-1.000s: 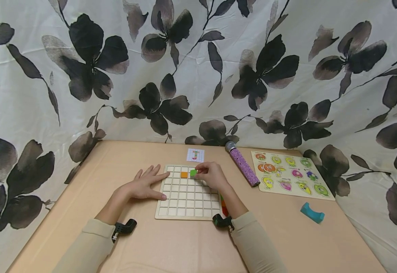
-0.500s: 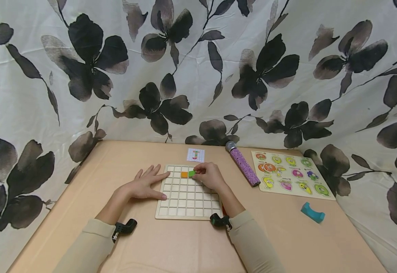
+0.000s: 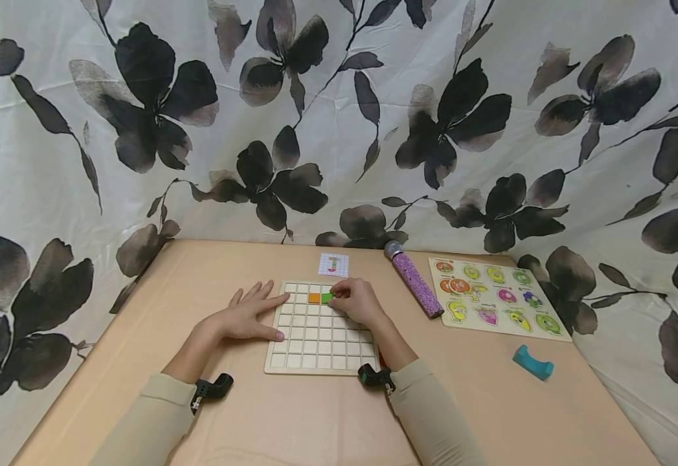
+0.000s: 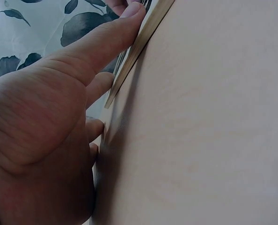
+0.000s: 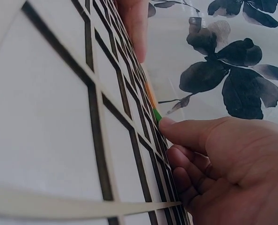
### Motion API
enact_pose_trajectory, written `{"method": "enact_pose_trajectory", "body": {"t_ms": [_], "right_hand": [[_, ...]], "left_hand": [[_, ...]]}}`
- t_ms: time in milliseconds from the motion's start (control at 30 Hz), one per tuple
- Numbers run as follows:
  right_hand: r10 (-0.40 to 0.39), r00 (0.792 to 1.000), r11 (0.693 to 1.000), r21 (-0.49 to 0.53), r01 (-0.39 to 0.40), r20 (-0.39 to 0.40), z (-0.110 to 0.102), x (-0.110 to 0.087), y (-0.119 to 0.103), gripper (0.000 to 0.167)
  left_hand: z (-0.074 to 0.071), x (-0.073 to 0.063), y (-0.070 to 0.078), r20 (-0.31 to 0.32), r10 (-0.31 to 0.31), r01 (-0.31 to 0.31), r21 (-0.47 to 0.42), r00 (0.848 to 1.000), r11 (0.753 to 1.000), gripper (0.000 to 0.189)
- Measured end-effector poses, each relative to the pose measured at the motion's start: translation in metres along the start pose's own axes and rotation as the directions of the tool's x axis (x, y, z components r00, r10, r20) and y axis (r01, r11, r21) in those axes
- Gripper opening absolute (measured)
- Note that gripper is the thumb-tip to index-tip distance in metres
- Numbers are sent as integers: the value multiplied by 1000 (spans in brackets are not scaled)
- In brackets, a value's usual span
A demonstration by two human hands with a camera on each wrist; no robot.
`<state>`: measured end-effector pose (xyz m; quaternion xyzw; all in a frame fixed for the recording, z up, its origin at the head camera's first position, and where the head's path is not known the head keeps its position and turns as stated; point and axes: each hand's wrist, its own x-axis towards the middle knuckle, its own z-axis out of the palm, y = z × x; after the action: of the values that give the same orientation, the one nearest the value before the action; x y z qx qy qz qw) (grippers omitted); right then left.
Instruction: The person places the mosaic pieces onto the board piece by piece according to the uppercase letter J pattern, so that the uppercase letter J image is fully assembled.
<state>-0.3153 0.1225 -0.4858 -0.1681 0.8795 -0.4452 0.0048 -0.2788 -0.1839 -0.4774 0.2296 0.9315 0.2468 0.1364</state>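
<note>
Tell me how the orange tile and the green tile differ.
The orange tile sits to the left, the green tile to the right. The right hand holds the green tile's edge, while no hand touches the orange tile. In the head view, the hand partly covers the green tile, but the orange tile shows whole. Both are small, side by side on the grid board.

Green tile point(image 3: 326, 298) (partly covered), orange tile point(image 3: 314, 298) beside, gridded board point(image 3: 319, 333)

The left hand point(image 3: 250, 315) touches the board's point(image 3: 321, 346) left edge. The right hand point(image 3: 362, 303) touches a green tile point(image 3: 326, 298).
</note>
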Motion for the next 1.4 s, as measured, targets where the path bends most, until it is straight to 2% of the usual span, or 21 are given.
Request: {"method": "enact_pose_trajectory", "body": {"t_ms": [633, 1100, 1400], "right_hand": [[-5, 1000, 999, -42, 5, 14, 1, 1, -1, 18], [-15, 1000, 1000, -19, 15, 24, -1, -1, -3, 23], [-80, 997, 996, 51, 79, 23, -11, -6, -15, 29]], "left_hand": [[-2, -3, 1, -12, 1, -2, -20, 1000, 1000, 98], [-1, 0, 1, 1, -1, 1, -13, 1000, 1000, 98], [-1, -1, 1, 0, 2, -2, -11, 1000, 1000, 98]]}}
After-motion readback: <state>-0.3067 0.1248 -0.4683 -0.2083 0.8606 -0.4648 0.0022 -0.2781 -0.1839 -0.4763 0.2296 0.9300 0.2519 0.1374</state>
